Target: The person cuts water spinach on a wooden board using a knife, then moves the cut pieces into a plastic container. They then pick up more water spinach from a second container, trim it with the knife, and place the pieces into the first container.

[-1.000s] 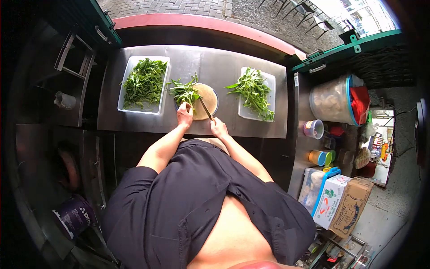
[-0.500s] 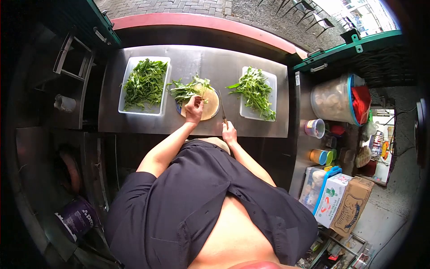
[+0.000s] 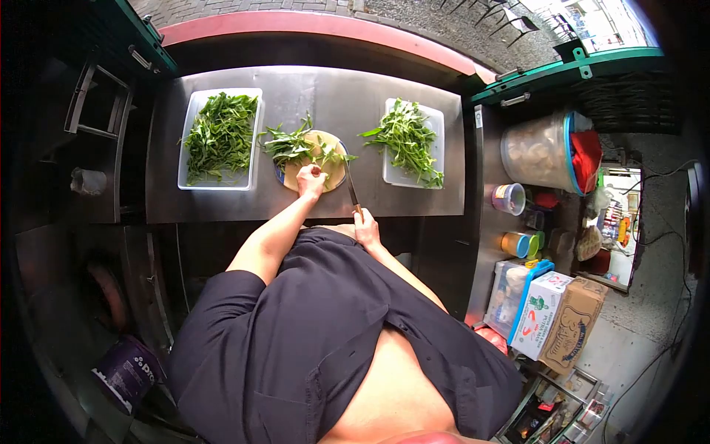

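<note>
Dial centred on the cutting board; 12 o'clock points away from the person.

Steel counter (image 3: 325, 96): largest item, runs 9 to 3 o'clock, and carries both trays and the board.

Clear plastic tub (image 3: 536, 152): at 3 o'clock, on a side shelf well apart from the board. A red cloth (image 3: 586, 159) is stuffed in on its far side.

Left tray (image 3: 218, 186): white, rectangular, at 9 o'clock, just beside the board. It is heaped with cut green leaves.

Right tray (image 3: 392, 181): white, at 3 o'clock, near the board. It holds long-stemmed greens lying loose.

Cardboard box (image 3: 573, 333): at 4 o'clock, down on the floor side, with a white carton (image 3: 538, 314) touching its left face.

Cutting board (image 3: 296, 176): round, pale wood, between the two trays at the counter's near edge.

Bunch of greens (image 3: 292, 146): lies on the board. Its leaves spill over the rim toward 10 and 11 o'clock, and its stems point toward 5 o'clock.

Left hand (image 3: 310, 181): at 6 o'clock on the board, fingers curled together and pinched down on the stem ends of the bunch.

Right hand (image 3: 366, 226): at 5 o'clock, off the counter edge, fist closed around the knife handle.

Knife (image 3: 350, 189): slim blade, slanted. Its tip is at the board's 3 o'clock rim, just beside the stems. Whether blade and stems touch cannot be told.
</note>
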A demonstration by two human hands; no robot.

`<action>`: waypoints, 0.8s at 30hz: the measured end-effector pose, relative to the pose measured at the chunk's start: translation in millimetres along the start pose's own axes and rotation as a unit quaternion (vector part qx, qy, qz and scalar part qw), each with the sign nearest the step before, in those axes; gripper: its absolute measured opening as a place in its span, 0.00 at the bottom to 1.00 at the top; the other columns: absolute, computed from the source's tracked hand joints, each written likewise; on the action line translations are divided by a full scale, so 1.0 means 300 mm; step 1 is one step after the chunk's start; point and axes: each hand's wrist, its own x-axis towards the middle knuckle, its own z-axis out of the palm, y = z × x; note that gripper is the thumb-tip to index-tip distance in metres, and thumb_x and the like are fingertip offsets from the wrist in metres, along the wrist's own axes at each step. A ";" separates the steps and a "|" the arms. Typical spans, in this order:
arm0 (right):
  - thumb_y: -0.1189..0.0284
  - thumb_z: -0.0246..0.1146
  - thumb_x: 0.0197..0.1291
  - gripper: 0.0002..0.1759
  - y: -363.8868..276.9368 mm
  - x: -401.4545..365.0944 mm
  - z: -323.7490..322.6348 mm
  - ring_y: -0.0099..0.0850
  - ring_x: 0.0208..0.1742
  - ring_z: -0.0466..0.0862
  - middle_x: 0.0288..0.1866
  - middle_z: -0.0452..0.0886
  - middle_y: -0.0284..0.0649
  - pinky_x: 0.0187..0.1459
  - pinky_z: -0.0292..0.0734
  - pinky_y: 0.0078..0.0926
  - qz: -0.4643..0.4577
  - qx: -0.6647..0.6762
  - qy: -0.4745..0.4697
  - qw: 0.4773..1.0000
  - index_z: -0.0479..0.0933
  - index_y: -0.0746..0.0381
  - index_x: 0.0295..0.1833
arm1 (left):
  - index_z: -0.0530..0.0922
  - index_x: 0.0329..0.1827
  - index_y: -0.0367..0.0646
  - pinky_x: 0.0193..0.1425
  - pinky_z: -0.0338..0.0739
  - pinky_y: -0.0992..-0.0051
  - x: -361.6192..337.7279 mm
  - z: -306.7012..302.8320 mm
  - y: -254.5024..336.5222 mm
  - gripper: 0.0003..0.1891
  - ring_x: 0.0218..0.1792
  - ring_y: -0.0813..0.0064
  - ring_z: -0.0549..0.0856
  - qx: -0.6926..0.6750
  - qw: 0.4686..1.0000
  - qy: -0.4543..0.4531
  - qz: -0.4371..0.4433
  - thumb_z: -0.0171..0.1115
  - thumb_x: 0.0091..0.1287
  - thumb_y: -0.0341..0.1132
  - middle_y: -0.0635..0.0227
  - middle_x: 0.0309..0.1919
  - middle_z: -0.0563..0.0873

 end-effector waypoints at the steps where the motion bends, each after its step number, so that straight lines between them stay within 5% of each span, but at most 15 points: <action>1: 0.56 0.54 0.77 0.19 0.003 -0.002 0.003 0.57 0.52 0.87 0.46 0.87 0.57 0.51 0.80 0.50 -0.010 0.005 -0.002 1.000 0.79 0.58 0.57 | 0.88 0.40 0.40 0.48 0.86 0.69 -0.002 -0.010 0.033 0.10 0.37 0.69 0.92 -0.065 0.998 -0.013 -0.005 0.74 0.58 0.32 0.61 0.33 0.92; 12: 0.58 0.55 0.77 0.17 -0.009 -0.011 -0.052 0.56 0.50 0.88 0.43 0.87 0.56 0.49 0.81 0.49 -0.030 -0.016 -0.039 0.999 0.79 0.58 0.57 | 0.91 0.40 0.42 0.54 0.86 0.63 0.029 0.023 -0.059 0.10 0.44 0.61 0.93 0.067 0.997 0.020 -0.044 0.71 0.58 0.35 0.57 0.39 0.93; 14: 0.61 0.57 0.77 0.16 -0.008 -0.016 -0.050 0.42 0.41 0.89 0.36 0.86 0.49 0.45 0.80 0.41 -0.042 -0.022 -0.053 0.997 0.80 0.59 0.57 | 0.90 0.40 0.44 0.55 0.85 0.61 0.027 -0.014 -0.025 0.10 0.47 0.57 0.92 0.094 0.994 0.003 -0.055 0.72 0.59 0.37 0.55 0.40 0.92; 19: 0.60 0.57 0.77 0.16 0.003 -0.024 -0.030 0.45 0.43 0.90 0.38 0.87 0.52 0.47 0.81 0.42 -0.074 -0.033 -0.064 0.995 0.80 0.60 0.56 | 0.90 0.38 0.46 0.55 0.85 0.58 -0.004 -0.060 0.058 0.09 0.46 0.53 0.92 0.138 0.988 -0.014 -0.069 0.73 0.60 0.39 0.56 0.40 0.92; 21: 0.60 0.55 0.77 0.16 -0.009 -0.027 -0.034 0.59 0.49 0.87 0.42 0.87 0.58 0.48 0.81 0.52 -0.053 -0.047 -0.092 0.993 0.78 0.60 0.55 | 0.90 0.39 0.45 0.54 0.85 0.58 -0.006 -0.057 0.060 0.09 0.45 0.52 0.92 0.140 0.987 -0.004 -0.077 0.73 0.60 0.39 0.55 0.40 0.92; 22: 0.61 0.57 0.77 0.16 -0.011 -0.025 -0.028 0.48 0.43 0.90 0.38 0.87 0.52 0.45 0.82 0.43 -0.052 -0.055 -0.093 0.993 0.80 0.61 0.56 | 0.90 0.38 0.45 0.53 0.85 0.57 -0.009 -0.057 0.057 0.09 0.45 0.52 0.92 0.135 0.988 0.001 -0.075 0.74 0.60 0.39 0.55 0.39 0.92; 24: 0.61 0.57 0.77 0.15 -0.022 -0.029 -0.026 0.49 0.43 0.90 0.38 0.87 0.53 0.45 0.82 0.44 -0.053 -0.059 -0.098 0.992 0.80 0.61 0.56 | 0.89 0.38 0.45 0.53 0.85 0.57 -0.007 -0.076 0.053 0.09 0.46 0.52 0.91 0.145 0.987 -0.006 -0.075 0.74 0.60 0.39 0.55 0.40 0.92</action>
